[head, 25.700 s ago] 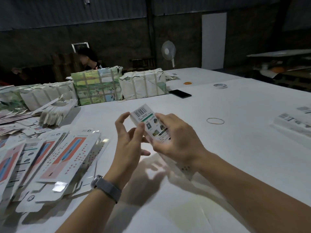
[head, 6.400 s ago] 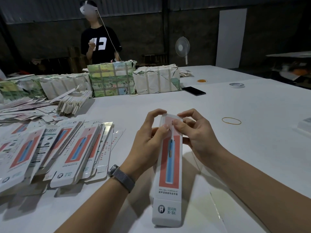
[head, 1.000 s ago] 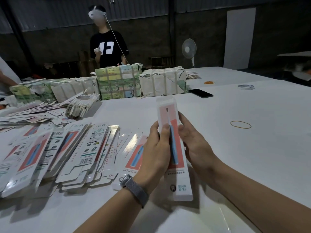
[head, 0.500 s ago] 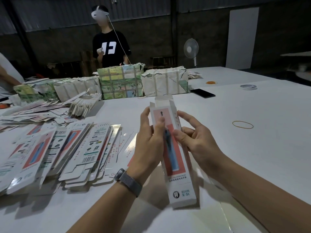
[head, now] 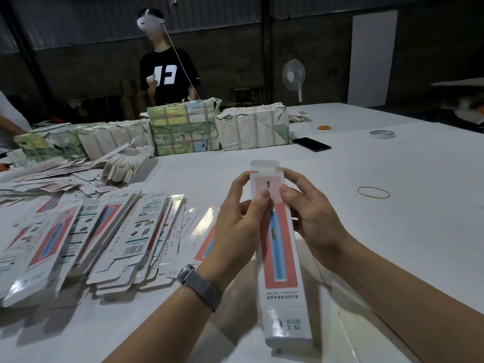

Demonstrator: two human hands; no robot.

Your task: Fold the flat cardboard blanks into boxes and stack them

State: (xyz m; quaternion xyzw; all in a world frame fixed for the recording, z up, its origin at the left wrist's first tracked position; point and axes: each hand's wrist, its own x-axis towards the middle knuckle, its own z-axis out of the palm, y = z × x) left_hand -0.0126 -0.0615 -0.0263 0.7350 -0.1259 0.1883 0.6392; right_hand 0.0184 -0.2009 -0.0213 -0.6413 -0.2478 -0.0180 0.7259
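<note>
Dim shed with corrugated walls, a broad white table (head: 392, 205) running beneath both hands; held between them, a long narrow box (head: 280, 258), white with a red panel and a blue toothbrush printed on it, near end low toward the body, far end raised with its top flap (head: 263, 165) standing open. Left hand (head: 235, 226), grey-strapped watch (head: 200, 285) at the wrist, curled round the box's left edge near the top, thumb pressed on the printed face; right hand (head: 311, 213) gripping the right edge at the same height, thumb on the face beside the other thumb, fingers wrapped behind.

Just left of the left hand, a fanned spread of flat blanks (head: 104, 237), same red and white print, overlapping on the table; beyond those, a looser heap of paler flat cards (head: 125, 166). Farther out ahead of the hands, strapped paper bundles (head: 183, 129) in a row, a person in a black T-shirt (head: 167, 72) standing behind them. Ahead and right of the right hand, a dark phone (head: 311, 144), a roll of tape (head: 382, 134), a rubber band (head: 373, 192) lying flat; a white pedestal fan (head: 293, 74) by the back wall.
</note>
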